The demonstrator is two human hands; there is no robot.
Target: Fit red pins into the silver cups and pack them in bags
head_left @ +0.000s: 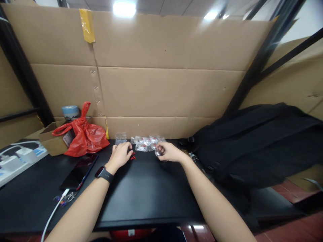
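Head view: I'd say partway; packets point(143, 147) grouped, right hand point(169, 152) pinches a shiny piece point(157, 153).
Left hand point(121, 154) half-curled by clear bag point(121, 137) and red bits point(133, 157); can't tell its grip.

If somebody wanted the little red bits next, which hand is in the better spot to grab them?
Probably the left hand: its fingertips are right beside the red bits. The right hand is farther away and already holds a shiny round thing.
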